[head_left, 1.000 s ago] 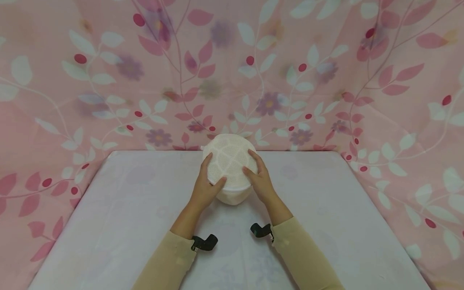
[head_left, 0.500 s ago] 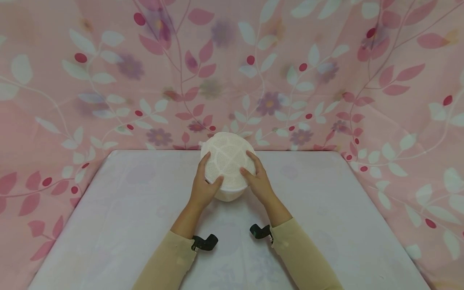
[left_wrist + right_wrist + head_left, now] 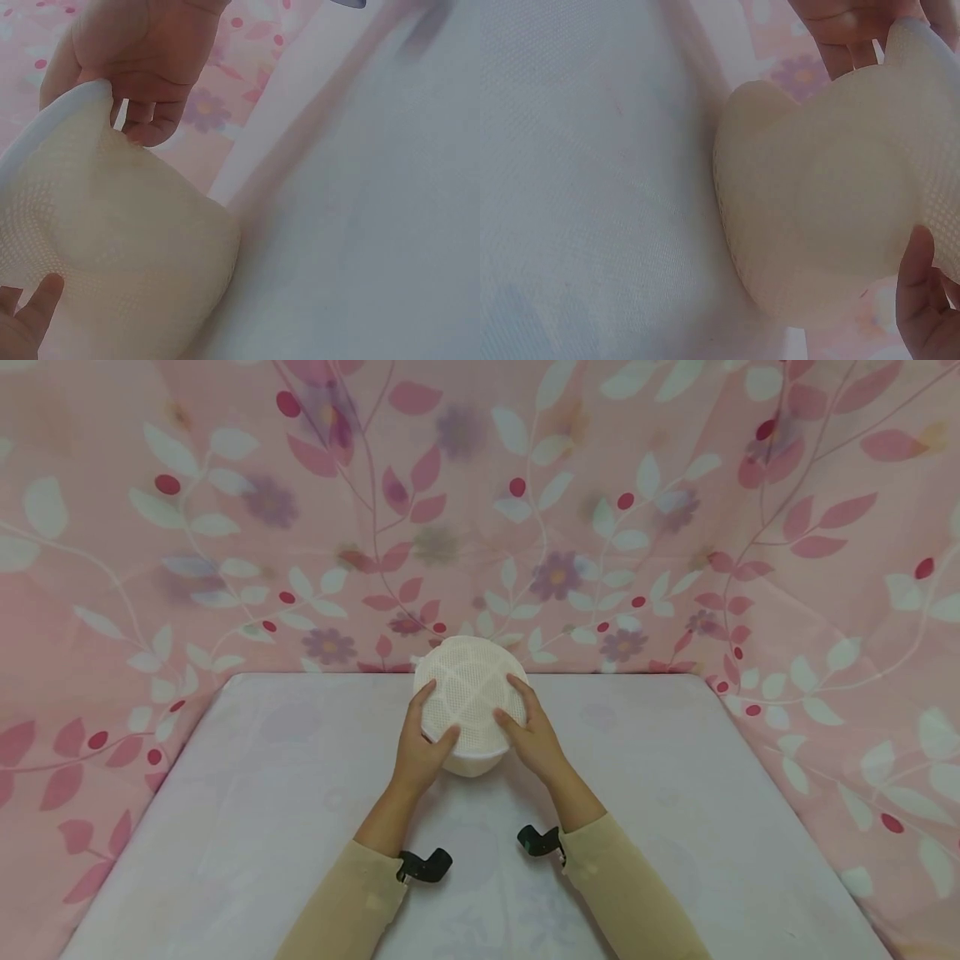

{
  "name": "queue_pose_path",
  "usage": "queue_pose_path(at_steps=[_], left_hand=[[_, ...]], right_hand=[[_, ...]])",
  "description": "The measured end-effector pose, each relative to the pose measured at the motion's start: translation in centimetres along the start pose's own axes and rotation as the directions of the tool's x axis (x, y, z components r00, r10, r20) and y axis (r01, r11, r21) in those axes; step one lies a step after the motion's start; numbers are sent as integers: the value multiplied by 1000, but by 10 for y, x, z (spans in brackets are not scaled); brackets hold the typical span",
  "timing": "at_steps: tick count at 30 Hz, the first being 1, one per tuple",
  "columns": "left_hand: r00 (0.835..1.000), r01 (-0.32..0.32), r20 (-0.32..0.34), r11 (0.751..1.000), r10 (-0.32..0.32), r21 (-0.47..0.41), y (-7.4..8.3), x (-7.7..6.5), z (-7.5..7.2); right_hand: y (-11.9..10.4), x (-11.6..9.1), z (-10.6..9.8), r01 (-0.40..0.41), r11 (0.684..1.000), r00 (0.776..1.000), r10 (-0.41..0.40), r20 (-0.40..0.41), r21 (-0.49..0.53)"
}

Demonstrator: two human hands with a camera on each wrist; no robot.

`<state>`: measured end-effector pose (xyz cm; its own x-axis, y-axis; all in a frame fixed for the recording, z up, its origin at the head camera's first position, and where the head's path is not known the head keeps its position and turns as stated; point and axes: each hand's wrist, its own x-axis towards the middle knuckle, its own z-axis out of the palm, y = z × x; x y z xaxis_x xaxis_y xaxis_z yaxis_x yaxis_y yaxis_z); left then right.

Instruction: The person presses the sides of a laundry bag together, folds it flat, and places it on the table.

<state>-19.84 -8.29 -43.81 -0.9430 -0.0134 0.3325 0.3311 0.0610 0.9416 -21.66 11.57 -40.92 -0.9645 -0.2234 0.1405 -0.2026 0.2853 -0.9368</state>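
Mesh bag (image 3: 474,693): cream-white soft netting, round-faced, centre of frame
Facing: round end toward head camera; long axis unclear
Left hand (image 3: 420,750): grips left edge
Right hand (image 3: 534,739): grips right edge

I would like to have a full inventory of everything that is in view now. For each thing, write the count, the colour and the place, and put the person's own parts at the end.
mesh laundry bag: 1, cream white, between the two hands, at the middle of the head view
cloth-covered table: 1, whitish with a faint pattern, below the arms
floral fabric backdrop: number of pieces unclear, pink with leaves and flowers, behind the table and along both sides
wrist cameras: 2, black, one at each cuff
sleeves: 2, beige, at the bottom of the head view
left hand: 1, bare, holding the bag's left side
right hand: 1, bare, holding the bag's right side
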Motion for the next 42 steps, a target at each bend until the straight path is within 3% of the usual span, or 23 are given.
queue_pose_path(at_steps=[4, 6, 12, 24, 26, 33, 42], left_hand=[[1000, -19, -18, 1000, 19, -16, -8, 1, 3], [1000, -22, -19, 1000, 22, -18, -3, -2, 4], [1000, -19, -11, 1000, 19, 14, 9, -6, 5], [1000, 10, 11, 1000, -10, 14, 10, -7, 8], [1000, 28, 14, 1000, -28, 15, 7, -7, 8], [996, 79, 30, 997, -78, -6, -33, -1, 10], [995, 86, 48, 996, -87, 37, -34, -3, 12]], right_hand=[[26, 9, 3, 1, 999, 1000, 0, -13, 40], [40, 14, 4, -2, 997, 1000, 4, -21, 71], [43, 15, 6, 0, 992, 999, 6, -48, 128], [37, 14, 5, -8, 978, 997, 25, -74, 209], [37, 14, 5, -11, 974, 997, 29, -75, 225], [41, 14, 6, -16, 948, 996, 43, -77, 318], [41, 16, 4, 15, 923, 992, 34, -121, 383]])
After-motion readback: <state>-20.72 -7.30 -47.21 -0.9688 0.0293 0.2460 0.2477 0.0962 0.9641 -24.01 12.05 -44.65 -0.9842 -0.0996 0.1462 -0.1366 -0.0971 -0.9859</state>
